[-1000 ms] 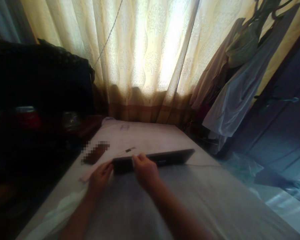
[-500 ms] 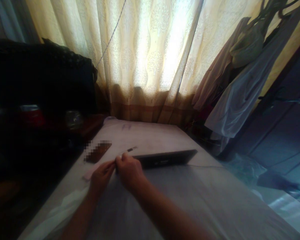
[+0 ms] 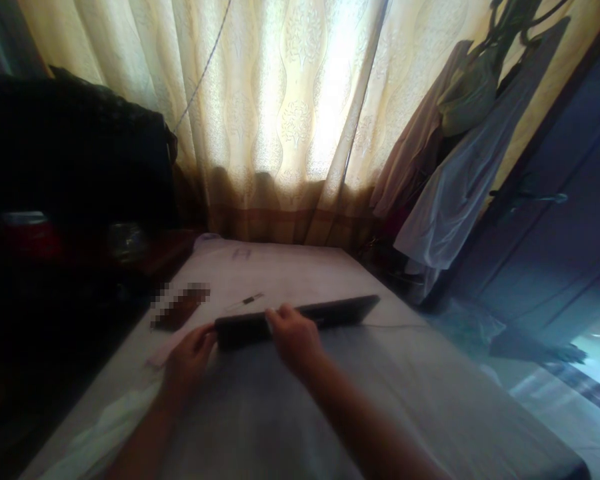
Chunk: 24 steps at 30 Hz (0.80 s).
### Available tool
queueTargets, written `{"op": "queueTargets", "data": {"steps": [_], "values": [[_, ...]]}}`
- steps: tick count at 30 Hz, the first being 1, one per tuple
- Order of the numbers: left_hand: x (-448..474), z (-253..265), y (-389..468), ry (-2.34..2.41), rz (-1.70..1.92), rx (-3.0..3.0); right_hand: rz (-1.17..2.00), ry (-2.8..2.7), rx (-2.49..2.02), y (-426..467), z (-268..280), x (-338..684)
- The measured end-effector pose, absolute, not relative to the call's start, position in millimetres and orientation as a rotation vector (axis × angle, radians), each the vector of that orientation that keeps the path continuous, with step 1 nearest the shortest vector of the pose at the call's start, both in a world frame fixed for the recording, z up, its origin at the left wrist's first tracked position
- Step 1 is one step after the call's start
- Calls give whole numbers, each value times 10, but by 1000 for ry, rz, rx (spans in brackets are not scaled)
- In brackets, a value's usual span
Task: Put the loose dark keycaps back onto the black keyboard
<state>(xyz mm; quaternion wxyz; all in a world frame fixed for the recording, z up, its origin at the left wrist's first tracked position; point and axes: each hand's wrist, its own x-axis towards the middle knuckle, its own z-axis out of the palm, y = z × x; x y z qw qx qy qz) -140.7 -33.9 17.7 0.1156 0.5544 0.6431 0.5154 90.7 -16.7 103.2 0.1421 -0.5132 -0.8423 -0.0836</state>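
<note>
A long black slab [image 3: 250,331], keyboard-like in shape, is tilted up on the bed, its dark face towards me; no keys show. From its right end a thin cable [image 3: 400,326] runs across the sheet. My right hand [image 3: 297,339] is closed over its upper edge near the middle, thumb on the near face. At its left end, my left hand [image 3: 190,357] has bent fingertips touching the corner; some of those fingers are hidden. Just behind the slab lies a slim tool [image 3: 249,301] with a pale handle and a dark band, perhaps a brush.
A brown, partly pixelated flat object [image 3: 183,309] lies left on the bed sheet [image 3: 290,267], near a pinkish cloth [image 3: 163,350]. A dark cabinet or screen [image 3: 80,153] stands left. Curtains [image 3: 295,120] hang behind; clothes [image 3: 447,187] and a door [image 3: 545,220] are right.
My right hand has slid rightward along the slab's upper edge, from its left end to near the middle. My left hand stays at the left end. The whole view has shifted slightly.
</note>
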Motion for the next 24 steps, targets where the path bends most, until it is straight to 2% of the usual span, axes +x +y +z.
{"op": "queueTargets", "data": {"steps": [9, 18, 20, 24], "values": [[-1448, 146, -314, 1961, 1475, 1616, -323, -2156, -1755, 156, 782, 1916], [-1500, 142, -277, 2043, 1408, 1641, -340, -1866, -1920, 444, 772, 2843], [-1496, 177, -284, 2056, 1403, 1623, -286, -1805, -1938, 511, 774, 2990], [-1441, 318, -322, 2084, 1379, 1585, 36, -1600, -1854, 686, 757, 3198]]}}
